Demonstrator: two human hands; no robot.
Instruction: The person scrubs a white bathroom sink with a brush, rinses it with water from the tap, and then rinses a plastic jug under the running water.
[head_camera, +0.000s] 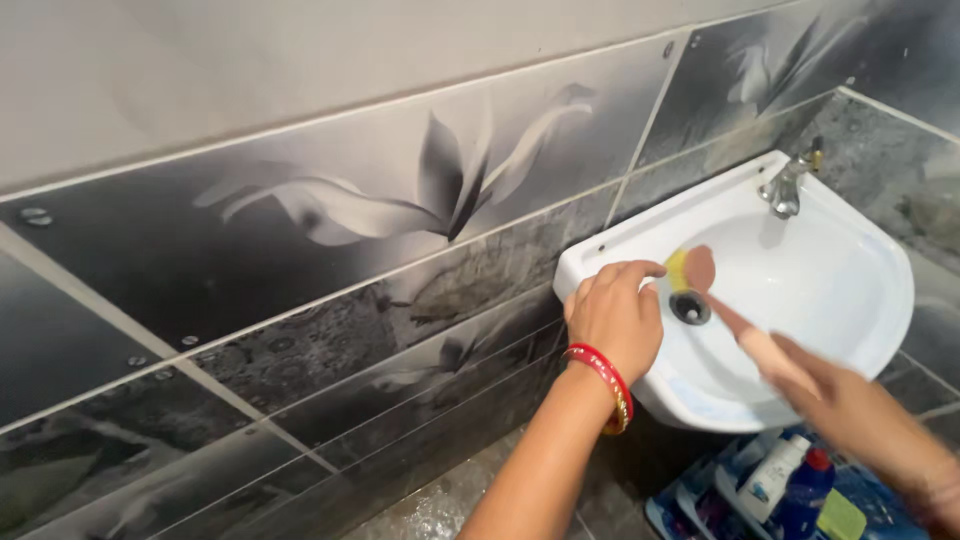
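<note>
Left hand (615, 318) rests on the rim of the white basin (850, 290), fingers curled over the edge, holding nothing. Right hand (850, 405) is motion-blurred, closed around a brush handle; exact finger grip unclear. Brush (700, 275) head, yellow bristles, sits inside the bowl just above the drain (690, 307). Bottles (790, 480) below, partly cut off.

White basin (850, 300) bowl open to the right of the drain (690, 308), tap (785, 188) blocking its far rim, tiled wall (330, 290) closing the left, left hand (615, 315) on the near-left rim, brush (715, 300) across the middle, bottles (785, 480) crowding the floor beneath.
</note>
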